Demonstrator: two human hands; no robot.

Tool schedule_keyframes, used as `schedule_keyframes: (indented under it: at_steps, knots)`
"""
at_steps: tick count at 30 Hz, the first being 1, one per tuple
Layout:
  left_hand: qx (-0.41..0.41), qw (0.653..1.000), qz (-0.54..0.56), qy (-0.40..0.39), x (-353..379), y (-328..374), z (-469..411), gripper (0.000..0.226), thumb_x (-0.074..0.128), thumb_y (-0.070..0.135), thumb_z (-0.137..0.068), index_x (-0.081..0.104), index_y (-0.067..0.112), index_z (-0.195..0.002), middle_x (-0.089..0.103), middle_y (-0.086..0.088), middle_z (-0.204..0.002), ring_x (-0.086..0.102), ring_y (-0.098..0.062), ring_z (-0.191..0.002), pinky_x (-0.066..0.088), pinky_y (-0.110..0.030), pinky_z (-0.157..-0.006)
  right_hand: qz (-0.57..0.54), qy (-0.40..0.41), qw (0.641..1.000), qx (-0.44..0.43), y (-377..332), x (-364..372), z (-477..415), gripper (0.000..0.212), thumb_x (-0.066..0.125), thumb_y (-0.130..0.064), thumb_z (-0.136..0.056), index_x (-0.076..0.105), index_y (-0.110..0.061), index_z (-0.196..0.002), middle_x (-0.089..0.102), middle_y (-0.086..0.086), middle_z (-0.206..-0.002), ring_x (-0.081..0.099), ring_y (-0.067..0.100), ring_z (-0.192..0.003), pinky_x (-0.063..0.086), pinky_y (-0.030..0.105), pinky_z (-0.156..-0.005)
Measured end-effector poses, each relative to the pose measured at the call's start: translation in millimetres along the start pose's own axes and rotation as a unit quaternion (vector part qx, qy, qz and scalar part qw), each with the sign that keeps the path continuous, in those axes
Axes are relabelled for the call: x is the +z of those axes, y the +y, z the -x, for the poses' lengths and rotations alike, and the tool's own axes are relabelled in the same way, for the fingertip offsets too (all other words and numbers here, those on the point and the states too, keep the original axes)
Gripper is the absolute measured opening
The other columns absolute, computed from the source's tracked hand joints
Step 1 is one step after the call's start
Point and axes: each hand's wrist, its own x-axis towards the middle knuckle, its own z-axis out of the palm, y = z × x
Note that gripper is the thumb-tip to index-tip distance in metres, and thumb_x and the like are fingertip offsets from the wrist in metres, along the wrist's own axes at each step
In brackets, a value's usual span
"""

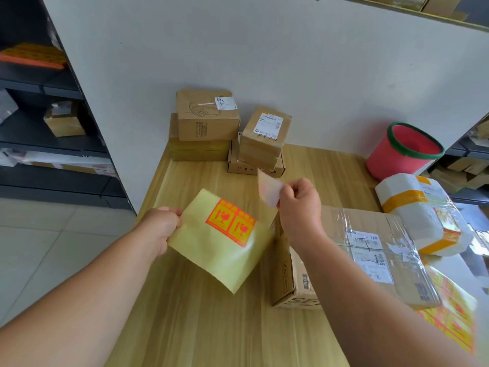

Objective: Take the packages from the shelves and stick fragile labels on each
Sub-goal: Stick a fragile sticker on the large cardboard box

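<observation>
My left hand pinches the left edge of a yellow backing sheet held above the wooden table; two orange fragile labels remain stuck on it. My right hand pinches one peeled label by its edge, its pale back facing me, lifted clear of the sheet. Under my right forearm lies a large taped cardboard package with white shipping slips. At the back of the table stand stacked cardboard boxes and a smaller taped box.
A white foam package with yellow tape sits at the right. A red bin with a green rim stands behind it. More label sheets lie at the right edge. Dark shelves holding parcels stand at the left.
</observation>
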Motion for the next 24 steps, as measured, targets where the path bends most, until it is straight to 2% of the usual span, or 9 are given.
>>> schedule_keyframes:
  at_steps: [3,8,11,14,15,17,18,21,24]
  knots:
    - [-0.062,0.998,0.006,0.026,-5,-23,-16,0.030,0.041,-0.007,-0.091,0.064,0.008,-0.103,0.064,-0.018,-0.107,0.061,-0.032,-0.091,0.052,-0.042,-0.079,0.027,-0.012,0.999,-0.033,3,2,3,0.015,0.044,-0.017,-0.094,0.050,-0.014,-0.080,0.050,0.003,-0.066,0.040,0.016,-0.054,0.035,0.028,-0.049]
    - [-0.128,0.990,-0.043,0.050,-5,-57,-19,0.028,0.043,-0.007,-0.086,0.066,0.000,-0.100,0.065,-0.021,-0.102,0.064,-0.037,-0.091,0.053,-0.047,-0.085,0.101,-0.066,0.990,-0.080,15,13,15,0.013,0.047,-0.018,-0.095,0.056,-0.015,-0.085,0.059,0.004,-0.072,0.045,0.012,-0.055,0.039,0.029,-0.048]
    - [-0.070,0.984,-0.142,0.075,1,-59,-15,0.027,0.051,-0.001,-0.084,0.061,-0.001,-0.109,0.062,-0.019,-0.102,0.061,-0.036,-0.091,0.053,-0.040,-0.077,0.118,-0.082,0.984,-0.101,19,17,19,0.013,0.047,-0.017,-0.094,0.057,-0.016,-0.085,0.058,-0.002,-0.072,0.047,0.011,-0.059,0.039,0.025,-0.049]
    - [0.044,0.950,-0.288,0.112,13,-42,7,0.033,0.059,0.016,-0.085,0.055,0.009,-0.117,0.058,-0.012,-0.113,0.057,-0.033,-0.098,0.046,-0.034,-0.073,0.130,-0.094,0.981,-0.106,21,19,22,0.013,0.047,-0.018,-0.094,0.056,-0.017,-0.086,0.058,-0.004,-0.074,0.050,0.011,-0.062,0.040,0.025,-0.051]
    - [0.085,0.953,-0.274,0.096,19,-35,15,0.027,0.059,0.020,-0.086,0.058,0.012,-0.112,0.060,-0.009,-0.110,0.057,-0.031,-0.098,0.046,-0.033,-0.076,0.137,-0.095,0.980,-0.111,22,18,23,0.013,0.047,-0.017,-0.095,0.056,-0.017,-0.086,0.057,-0.004,-0.075,0.050,0.011,-0.063,0.039,0.024,-0.051]
    - [0.124,0.981,-0.146,0.017,35,-20,33,0.012,0.058,0.025,-0.090,0.062,0.014,-0.089,0.065,-0.005,-0.091,0.060,-0.025,-0.089,0.043,-0.030,-0.073,0.156,-0.093,0.974,-0.133,23,17,25,0.012,0.048,-0.017,-0.095,0.057,-0.016,-0.087,0.057,-0.005,-0.075,0.050,0.010,-0.064,0.038,0.023,-0.051]
    - [0.115,0.990,-0.081,-0.025,43,-12,44,0.018,0.057,0.027,-0.092,0.062,0.014,-0.081,0.065,-0.005,-0.084,0.060,-0.024,-0.083,0.042,-0.029,-0.071,0.168,-0.090,0.970,-0.151,25,16,26,0.012,0.048,-0.017,-0.095,0.057,-0.015,-0.087,0.057,-0.005,-0.077,0.051,0.011,-0.066,0.039,0.024,-0.053]
    - [0.049,0.992,0.033,-0.111,62,3,64,0.028,0.059,0.039,-0.090,0.067,0.013,-0.084,0.071,-0.004,-0.081,0.066,-0.020,-0.076,0.046,-0.032,-0.079,0.201,-0.078,0.949,-0.228,34,12,29,0.011,0.052,-0.017,-0.094,0.058,-0.010,-0.088,0.057,-0.003,-0.082,0.053,0.016,-0.070,0.043,0.030,-0.060]
    - [0.024,0.988,0.048,-0.145,76,7,72,0.023,0.064,0.039,-0.086,0.068,0.016,-0.085,0.072,-0.001,-0.077,0.067,-0.018,-0.072,0.044,-0.033,-0.080,0.208,-0.066,0.927,-0.306,46,7,30,0.019,0.052,-0.024,-0.093,0.059,-0.008,-0.085,0.058,0.002,-0.080,0.053,0.022,-0.066,0.044,0.036,-0.054]
